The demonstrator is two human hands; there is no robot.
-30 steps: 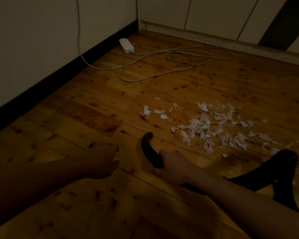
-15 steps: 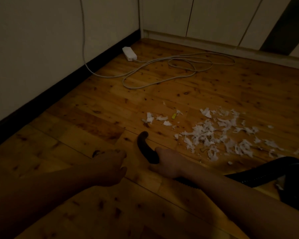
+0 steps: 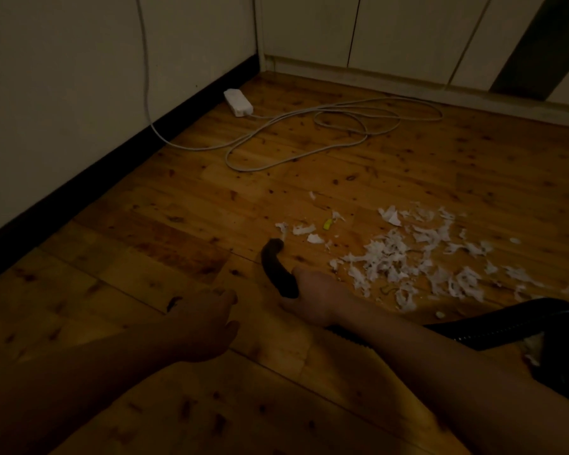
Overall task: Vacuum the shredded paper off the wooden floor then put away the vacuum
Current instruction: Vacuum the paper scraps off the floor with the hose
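White shredded paper (image 3: 404, 257) lies scattered over the wooden floor (image 3: 178, 205) at centre right. My right hand (image 3: 316, 297) is closed around a curved black vacuum nozzle (image 3: 276, 264), whose tip sits low beside the leftmost scraps (image 3: 304, 229). The black ribbed vacuum hose (image 3: 513, 326) runs from under my right forearm and loops at the right edge. My left hand (image 3: 207, 320) hovers just above the floor to the left of the nozzle, fingers loosely curled and holding nothing.
A white power adapter (image 3: 238, 102) lies by the black skirting board, its white cable (image 3: 326, 126) coiled across the floor beyond the paper. A small yellow-green scrap (image 3: 328, 223) sits among the shreds. White cupboard doors (image 3: 408, 31) line the far wall.
The nozzle tip has moved forward toward the leftmost scraps, and both hands have shifted slightly with it. The view has tilted a little downward.
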